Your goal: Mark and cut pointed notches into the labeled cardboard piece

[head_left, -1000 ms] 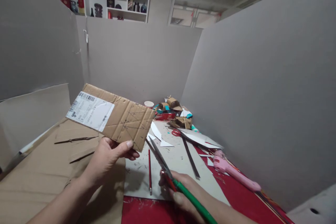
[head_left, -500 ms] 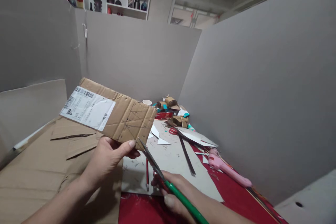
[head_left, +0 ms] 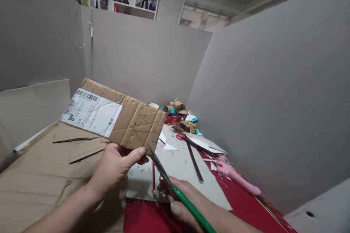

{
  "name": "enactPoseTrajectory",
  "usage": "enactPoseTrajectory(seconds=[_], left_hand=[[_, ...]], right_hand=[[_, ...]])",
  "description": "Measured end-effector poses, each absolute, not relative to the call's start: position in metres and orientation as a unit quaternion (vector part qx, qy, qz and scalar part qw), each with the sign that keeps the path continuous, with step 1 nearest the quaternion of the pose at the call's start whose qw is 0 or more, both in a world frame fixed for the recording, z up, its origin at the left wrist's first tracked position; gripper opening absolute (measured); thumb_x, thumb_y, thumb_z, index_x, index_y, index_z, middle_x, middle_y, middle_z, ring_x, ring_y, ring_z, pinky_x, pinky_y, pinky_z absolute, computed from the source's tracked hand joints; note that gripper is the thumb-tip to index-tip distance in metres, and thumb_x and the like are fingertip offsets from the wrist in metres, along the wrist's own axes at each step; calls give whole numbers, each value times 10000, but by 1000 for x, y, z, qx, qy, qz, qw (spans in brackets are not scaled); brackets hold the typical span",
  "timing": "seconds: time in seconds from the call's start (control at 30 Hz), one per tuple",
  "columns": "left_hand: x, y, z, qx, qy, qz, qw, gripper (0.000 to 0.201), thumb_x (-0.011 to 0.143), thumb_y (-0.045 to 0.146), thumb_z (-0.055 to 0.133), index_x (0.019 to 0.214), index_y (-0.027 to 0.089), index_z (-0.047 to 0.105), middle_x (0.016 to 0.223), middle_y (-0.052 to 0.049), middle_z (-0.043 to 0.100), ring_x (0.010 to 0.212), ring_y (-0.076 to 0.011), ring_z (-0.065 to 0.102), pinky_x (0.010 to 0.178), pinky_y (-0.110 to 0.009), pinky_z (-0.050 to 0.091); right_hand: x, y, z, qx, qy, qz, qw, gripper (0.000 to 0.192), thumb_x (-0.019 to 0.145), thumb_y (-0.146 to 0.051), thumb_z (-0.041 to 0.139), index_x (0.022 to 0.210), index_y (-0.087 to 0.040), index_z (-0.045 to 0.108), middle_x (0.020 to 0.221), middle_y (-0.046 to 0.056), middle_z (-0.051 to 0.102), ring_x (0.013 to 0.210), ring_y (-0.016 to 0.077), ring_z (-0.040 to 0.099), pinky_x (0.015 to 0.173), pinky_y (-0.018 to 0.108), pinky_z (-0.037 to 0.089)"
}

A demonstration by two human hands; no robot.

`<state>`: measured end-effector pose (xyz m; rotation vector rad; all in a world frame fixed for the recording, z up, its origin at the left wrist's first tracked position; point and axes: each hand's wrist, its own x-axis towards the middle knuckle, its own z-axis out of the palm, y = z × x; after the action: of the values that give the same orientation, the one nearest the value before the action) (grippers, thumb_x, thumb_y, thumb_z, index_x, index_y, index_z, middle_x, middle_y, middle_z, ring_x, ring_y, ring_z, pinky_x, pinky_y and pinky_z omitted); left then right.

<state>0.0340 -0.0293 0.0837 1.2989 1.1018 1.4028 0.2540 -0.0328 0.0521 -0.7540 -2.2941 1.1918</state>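
Observation:
My left hand [head_left: 120, 162] pinches the lower edge of a piece of cardboard [head_left: 128, 116], thumb on the near face and fingers behind. A white shipping label [head_left: 91, 113] covers its left part, and drawn zigzag lines run across its right end. In my right hand [head_left: 183, 196] is a pair of scissors [head_left: 191, 205] with green handles. Its blades reach up to the lower right edge of the cardboard, just right of my left thumb, with a tip over the drawn lines. My fingers partly hide the handle loops.
Below lies a white board [head_left: 177, 167] on a red cloth [head_left: 147, 218], with a pencil [head_left: 153, 182] and a dark strip [head_left: 194, 162]. A pink glue gun [head_left: 237, 178] rests at right. Large cardboard [head_left: 32, 174] spreads at left. Grey partitions [head_left: 147, 54] stand around.
The cardboard has shifted slightly right in view, with my left hand along with it. The scissors stay at its lower right edge, nearly in the same place.

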Motion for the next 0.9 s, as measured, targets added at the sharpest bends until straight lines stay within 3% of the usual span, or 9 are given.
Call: enactPoseTrajectory(seconds=[0.47, 0.9], left_hand=[[36, -29, 85, 520, 449, 567, 455, 246, 669, 386, 749, 594, 152, 732, 586, -49, 732, 577, -165, 653, 578, -236, 527], [37, -30, 86, 517, 441, 567, 466, 262, 664, 396, 738, 578, 150, 721, 583, -53, 721, 574, -166, 645, 584, -252, 532]], right_hand=[[253, -32, 52, -272, -833, 431, 216, 730, 879, -777, 348, 1177, -150, 574, 905, 66, 582, 814, 219, 508, 822, 357, 465], [254, -32, 59, -269, -842, 430, 183, 651, 908, -739, 348, 1052, -154, 594, 889, 63, 596, 826, 216, 517, 825, 345, 475]])
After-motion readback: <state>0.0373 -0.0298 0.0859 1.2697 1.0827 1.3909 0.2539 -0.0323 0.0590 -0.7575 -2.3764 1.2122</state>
